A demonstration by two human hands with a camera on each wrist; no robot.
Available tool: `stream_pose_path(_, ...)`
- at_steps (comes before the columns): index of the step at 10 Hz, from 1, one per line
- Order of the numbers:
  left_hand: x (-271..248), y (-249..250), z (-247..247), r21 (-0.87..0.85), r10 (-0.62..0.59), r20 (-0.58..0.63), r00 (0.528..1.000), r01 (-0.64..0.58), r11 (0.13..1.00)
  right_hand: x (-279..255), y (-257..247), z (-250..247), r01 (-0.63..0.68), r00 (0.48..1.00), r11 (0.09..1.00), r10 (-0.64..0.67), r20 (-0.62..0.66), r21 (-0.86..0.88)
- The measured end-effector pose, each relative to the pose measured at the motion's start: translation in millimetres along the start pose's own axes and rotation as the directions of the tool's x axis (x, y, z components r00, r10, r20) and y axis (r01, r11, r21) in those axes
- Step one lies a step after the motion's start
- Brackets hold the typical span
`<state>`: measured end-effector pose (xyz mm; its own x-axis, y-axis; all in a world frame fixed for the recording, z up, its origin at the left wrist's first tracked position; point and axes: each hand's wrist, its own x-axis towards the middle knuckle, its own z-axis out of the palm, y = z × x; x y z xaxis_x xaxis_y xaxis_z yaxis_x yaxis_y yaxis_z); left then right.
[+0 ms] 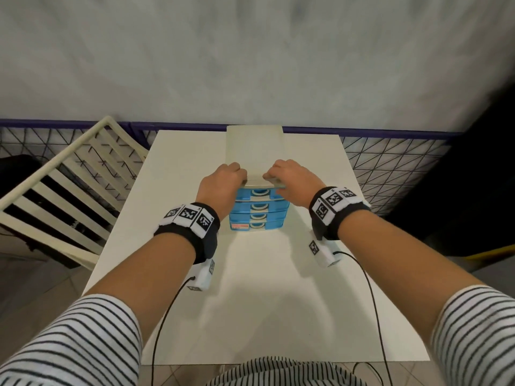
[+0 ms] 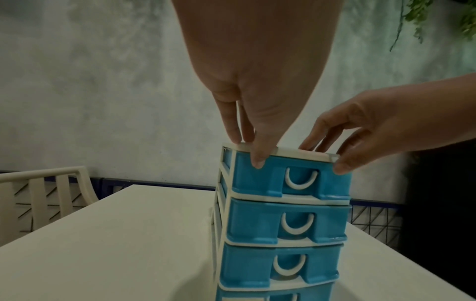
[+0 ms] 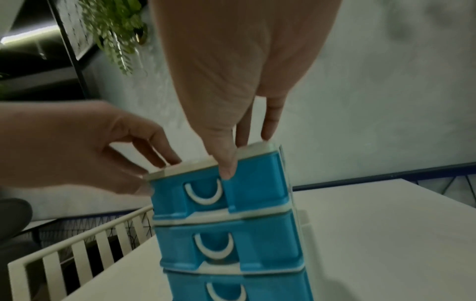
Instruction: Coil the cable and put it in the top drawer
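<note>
A small drawer unit [image 1: 255,151] with a cream frame and several blue drawers stands at the far middle of the white table [image 1: 250,288]. Its top drawer [image 1: 257,193] [image 2: 291,179] [image 3: 255,183] is pushed in. My left hand [image 1: 223,182] [image 2: 248,151] rests its fingers on the unit's top at the left front corner, thumb pressing the top drawer's face. My right hand [image 1: 289,179] [image 3: 231,156] does the same at the right front corner. Neither hand holds anything. No loose cable shows in any view.
Thin black leads [image 1: 164,324] from my wrist cameras trail off the table's near edge. A cream slatted chair [image 1: 64,185] stands left of the table. A wire fence with a purple rail [image 1: 390,162] runs behind it. A hanging plant [image 3: 115,30] shows up high.
</note>
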<state>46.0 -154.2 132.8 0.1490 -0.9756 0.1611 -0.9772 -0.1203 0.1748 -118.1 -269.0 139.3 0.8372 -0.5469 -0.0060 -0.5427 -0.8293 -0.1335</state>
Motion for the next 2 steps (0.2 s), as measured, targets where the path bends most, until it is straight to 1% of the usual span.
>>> stream_pose_path(1, -3, -1, -10, -0.072, 0.002, 0.061, 0.998, 0.002, 0.997, -8, 5, -7, 0.015, 0.997, 0.996, -0.022, 0.076, 0.090)
stream_pose_path(2, -19, -6, -7, -0.172, -0.025, 0.076, 0.997, 0.038, 0.984, -32, 3, 4, -0.074, 0.997, 0.982, 0.068, 0.042, 0.173)
